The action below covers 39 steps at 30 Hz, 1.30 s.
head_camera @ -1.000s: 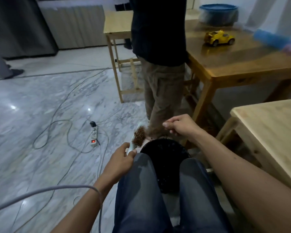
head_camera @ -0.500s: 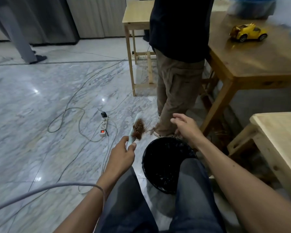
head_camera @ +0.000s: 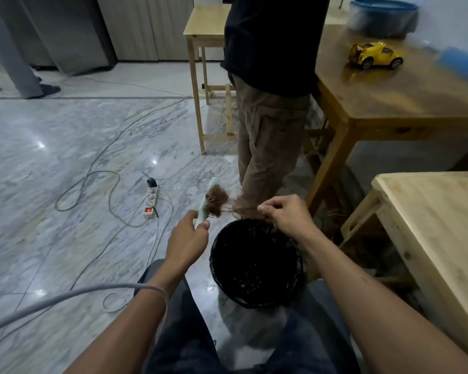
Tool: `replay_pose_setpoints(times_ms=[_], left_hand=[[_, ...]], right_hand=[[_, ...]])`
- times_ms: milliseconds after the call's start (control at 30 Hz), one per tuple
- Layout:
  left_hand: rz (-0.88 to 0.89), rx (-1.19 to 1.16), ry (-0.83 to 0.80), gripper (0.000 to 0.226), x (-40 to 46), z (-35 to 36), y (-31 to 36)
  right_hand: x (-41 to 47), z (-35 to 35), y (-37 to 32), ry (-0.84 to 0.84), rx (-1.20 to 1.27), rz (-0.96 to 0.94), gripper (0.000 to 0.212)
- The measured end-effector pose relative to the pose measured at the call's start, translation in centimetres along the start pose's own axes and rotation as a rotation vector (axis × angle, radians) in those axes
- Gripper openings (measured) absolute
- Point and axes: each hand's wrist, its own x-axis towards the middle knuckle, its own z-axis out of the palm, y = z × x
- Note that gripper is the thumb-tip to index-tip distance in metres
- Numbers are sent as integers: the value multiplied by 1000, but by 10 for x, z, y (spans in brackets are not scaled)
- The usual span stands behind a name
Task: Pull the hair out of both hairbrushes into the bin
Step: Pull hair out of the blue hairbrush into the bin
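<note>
Hair, brown and matted, is packed into the bristles of a pale hairbrush that is held upright by its handle in the closed left hand, to the left of the bin and above the floor. Thin strands are stretched from the brush head across to the right hand, where they are pinched between thumb and fingertips, the other fingers being curled in. That hand is held over the far rim of a black bin, which is lined with a dark bag and stands on the marble floor between the seated person's knees. A power strip with a lit red switch lies on the floor left of the brush, among loose cables. A standing person's trouser legs are seen just beyond the bin, beside a dark wooden table on which a yellow toy car rests.
</note>
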Motion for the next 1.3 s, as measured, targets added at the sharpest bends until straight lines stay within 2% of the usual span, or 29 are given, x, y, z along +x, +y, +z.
replay_pose_setpoints(times_ms=[133,200,333,500,600,733,867,1000,1033,1133,1200,1300], left_hand=[[-31,-25,-1,53,-4,7,2],[11,-28,-10,53,-8,14,3],[91,-6,-50,48,-13,23,4],[142,-32,-102,45,-16,33,3],[28,-165,-101,52,-9,30,1],[-150,-395,-33,57,1,19,-4],[-182,-495,48,55,5,11,-7],[-58,-381,26,54,-6,11,-1],[-19,-322,22,50,-9,13,-1],[60,-206,0,46,-15,20,4],[86,-163,-28,46,-19,25,10],[83,-204,-53,34,-20,29,13]], right_hand=[[-4,-15,8,71,26,55,14],[-8,-17,9,19,22,69,23],[-14,-23,4,-163,138,92,58],[-22,-5,-2,-217,228,63,39],[-23,3,4,-245,120,41,15],[-23,-5,14,-149,-24,50,16],[-20,-17,21,-97,-67,94,13],[-20,-18,24,-121,-123,109,9],[-20,-18,21,-156,-100,99,16],[-21,-12,6,-221,174,115,35],[-21,-6,-3,-176,301,77,40],[-20,4,-9,-83,269,-20,23]])
